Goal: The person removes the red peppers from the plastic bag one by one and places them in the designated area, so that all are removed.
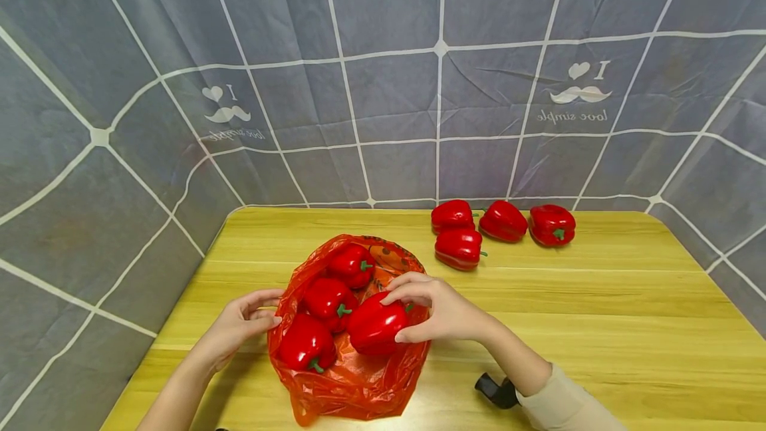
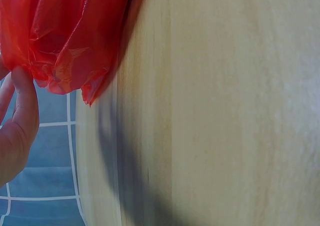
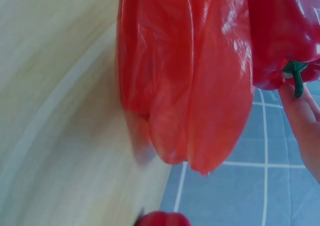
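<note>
Glossy red, the held pepper [image 1: 376, 324] is pinched toward its stem end between the bent fingers [image 1: 411, 283] and thumb of the right hand [image 1: 445, 311], at the mouth of the thin plastic bag [image 1: 359, 398]. The hold covers little more than that end, so the smooth skin could slip and drop the pepper onto its neighbours; a tilt could catch its green stem on the rim. The left hand [image 1: 233, 331] pinches the bag's left rim, thumb and fingers close together on the film. Should that pinch loosen, the limp wall could fold inward and narrow the opening; pulled too hard, the film could tear or the whole bag tip.

Inside, a far pepper [image 1: 350, 265], a middle pepper [image 1: 326, 298] and a near pepper [image 1: 305, 341] crowd the left side, so the load could lean that way. The bag stands on the wood-grain surface [image 1: 598, 324], nearer its left edge than its right. Along the far edge, right of centre, lie four loose peppers [image 1: 504, 221]; being rounded, they could roll if a reaching arm knocks them, and the nearest of them has most room to travel.
</note>
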{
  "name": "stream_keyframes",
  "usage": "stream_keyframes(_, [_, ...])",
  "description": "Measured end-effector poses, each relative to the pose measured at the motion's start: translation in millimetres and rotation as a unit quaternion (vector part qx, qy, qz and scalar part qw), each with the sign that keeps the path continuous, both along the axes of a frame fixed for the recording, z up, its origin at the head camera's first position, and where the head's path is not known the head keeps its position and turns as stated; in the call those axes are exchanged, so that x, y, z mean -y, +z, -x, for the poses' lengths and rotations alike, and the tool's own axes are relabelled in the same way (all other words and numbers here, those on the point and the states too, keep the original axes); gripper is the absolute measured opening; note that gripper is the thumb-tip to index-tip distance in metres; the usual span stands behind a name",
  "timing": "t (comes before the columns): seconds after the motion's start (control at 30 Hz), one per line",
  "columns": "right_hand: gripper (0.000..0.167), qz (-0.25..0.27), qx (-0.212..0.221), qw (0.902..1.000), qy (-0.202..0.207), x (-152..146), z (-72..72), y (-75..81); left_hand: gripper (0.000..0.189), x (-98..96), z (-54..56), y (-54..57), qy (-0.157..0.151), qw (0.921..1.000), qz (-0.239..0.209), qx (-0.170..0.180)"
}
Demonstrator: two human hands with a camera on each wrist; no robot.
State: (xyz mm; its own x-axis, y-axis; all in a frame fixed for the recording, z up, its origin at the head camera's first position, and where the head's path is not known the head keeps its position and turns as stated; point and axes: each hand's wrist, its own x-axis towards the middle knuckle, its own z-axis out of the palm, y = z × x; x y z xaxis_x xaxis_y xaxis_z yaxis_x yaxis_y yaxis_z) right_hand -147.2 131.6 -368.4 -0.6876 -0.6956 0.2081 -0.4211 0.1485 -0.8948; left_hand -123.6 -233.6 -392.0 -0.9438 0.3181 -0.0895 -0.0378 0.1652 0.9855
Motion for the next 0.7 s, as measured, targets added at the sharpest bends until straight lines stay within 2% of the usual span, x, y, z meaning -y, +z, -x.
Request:
stream_keyframes(0.2, [0.04,0.013,-0.001,0.9999,-0.01,-9,2.2,2.8,0.049,-0.2,-0.3,0.9,0.002,1.0,0.005,0.003])
stream_keyframes(0.5, [0.039,0.038,-0.007,0.999,-0.022,-23,5.8,6.8,0.051,-2.5,-0.1,3.0,0.027,0.9992,0.02,0.021])
stream_keyframes(0.7, [0.039,0.046,-0.012,0.9983,-0.034,-34,6.9,11.2,0.051,-2.3,-0.7,4.2,0.021,0.9994,0.017,0.02])
